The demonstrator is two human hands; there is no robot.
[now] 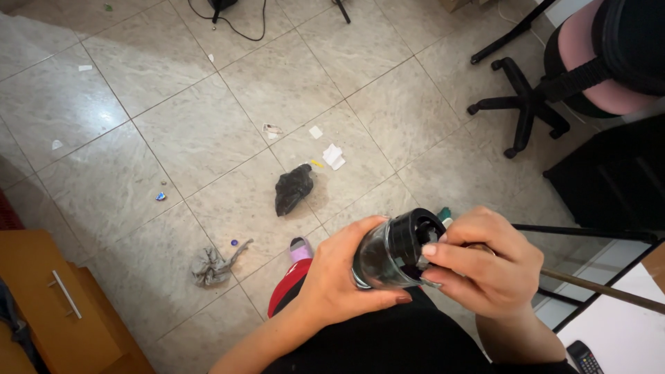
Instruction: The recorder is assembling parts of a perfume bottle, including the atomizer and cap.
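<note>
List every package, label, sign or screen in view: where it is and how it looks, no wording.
Jar: held between left hand and right hand, dark see-through, round, black lid; no label shows.
Remote: bottom right corner, black with small buttons; no screen shows.
Paper scraps: on the floor tiles, small, white, too small to tell if printed.
No signs or screens.

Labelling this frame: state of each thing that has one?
dark jar: tilted on its side, held off the floor, contents not readable
left hand: wrapped round the jar body
right hand: fingers at the jar's black top
black bag: crumpled on the tiles
grey cloth: bunched on the tiles
office chair: upright, unoccupied
wooden drawer: shut
</note>
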